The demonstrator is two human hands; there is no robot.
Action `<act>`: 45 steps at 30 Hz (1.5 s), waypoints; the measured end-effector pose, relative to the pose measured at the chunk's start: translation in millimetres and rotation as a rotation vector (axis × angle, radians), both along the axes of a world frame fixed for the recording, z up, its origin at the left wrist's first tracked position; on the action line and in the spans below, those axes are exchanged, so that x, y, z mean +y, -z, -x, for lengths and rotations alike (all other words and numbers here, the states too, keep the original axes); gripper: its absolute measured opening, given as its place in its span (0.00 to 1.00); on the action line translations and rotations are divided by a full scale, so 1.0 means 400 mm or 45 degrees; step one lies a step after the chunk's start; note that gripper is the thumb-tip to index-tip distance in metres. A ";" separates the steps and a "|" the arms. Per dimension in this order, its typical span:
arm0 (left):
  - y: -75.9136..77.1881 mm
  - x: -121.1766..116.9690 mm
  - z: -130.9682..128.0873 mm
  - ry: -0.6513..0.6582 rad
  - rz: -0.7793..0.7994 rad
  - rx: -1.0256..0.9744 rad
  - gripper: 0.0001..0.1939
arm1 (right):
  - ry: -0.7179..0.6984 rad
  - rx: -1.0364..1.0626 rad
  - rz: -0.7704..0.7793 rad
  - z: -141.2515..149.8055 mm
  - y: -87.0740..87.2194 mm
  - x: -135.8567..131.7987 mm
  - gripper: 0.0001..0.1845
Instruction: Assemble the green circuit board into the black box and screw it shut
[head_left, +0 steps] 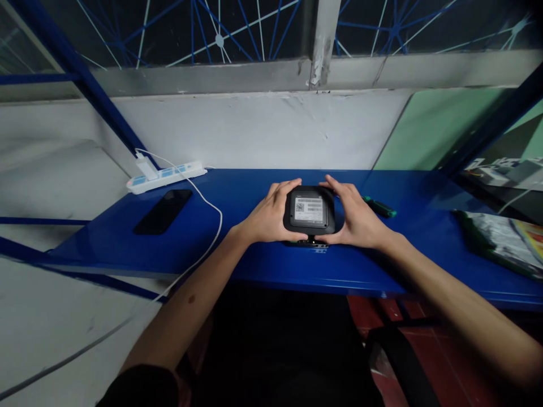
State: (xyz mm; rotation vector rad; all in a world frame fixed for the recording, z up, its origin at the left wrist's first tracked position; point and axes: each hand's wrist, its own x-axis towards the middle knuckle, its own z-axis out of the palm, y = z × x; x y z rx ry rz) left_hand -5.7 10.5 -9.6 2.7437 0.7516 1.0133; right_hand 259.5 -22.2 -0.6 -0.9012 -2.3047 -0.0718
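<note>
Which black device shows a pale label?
The rounded black plastic box between the left hand and right hand; the flat black phone beside the white power strip shows none.

The blue worktop has a glossy surface, with a white power strip lying slantwise at its back left. A black phone lies flat just in front of the strip, and a white cable curves across the surface and over the front edge. Further right lies a green tool, well apart from a silvery packet near the right end.
</note>
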 end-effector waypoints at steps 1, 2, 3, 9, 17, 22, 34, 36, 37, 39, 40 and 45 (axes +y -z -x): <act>0.003 0.000 0.001 0.007 0.006 -0.001 0.68 | -0.003 0.001 0.002 0.000 -0.001 -0.001 0.71; 0.006 0.001 0.001 0.013 0.013 0.002 0.68 | -0.005 0.003 0.004 0.000 -0.001 -0.001 0.71; 0.007 0.001 0.001 0.018 0.020 0.009 0.68 | -0.009 0.005 0.003 0.000 -0.002 -0.001 0.71; 0.004 0.001 0.004 0.035 0.028 0.038 0.69 | -0.023 0.022 -0.008 -0.006 -0.004 0.001 0.71; -0.005 -0.004 0.004 0.005 -0.006 0.011 0.64 | -0.003 0.053 0.039 -0.013 -0.006 -0.001 0.72; -0.006 -0.002 0.005 -0.007 -0.040 -0.006 0.64 | -0.006 0.060 0.070 -0.011 -0.009 -0.005 0.71; -0.017 -0.016 0.006 -0.034 0.242 0.092 0.62 | -0.019 0.100 0.391 -0.014 0.001 -0.004 0.70; -0.018 -0.018 0.006 -0.034 0.282 0.107 0.62 | -0.025 0.079 0.429 -0.012 0.003 -0.004 0.69; -0.018 -0.020 0.006 -0.036 0.310 0.115 0.62 | -0.023 0.068 0.444 -0.010 0.004 -0.004 0.69; -0.019 -0.022 0.006 -0.046 0.375 0.134 0.61 | -0.014 0.044 0.472 -0.008 0.004 -0.005 0.68; -0.020 -0.024 0.007 -0.052 0.407 0.152 0.61 | -0.010 0.031 0.483 -0.007 0.005 -0.005 0.68; -0.027 -0.028 0.006 -0.047 0.476 0.251 0.60 | -0.013 -0.040 0.555 -0.007 0.012 -0.004 0.67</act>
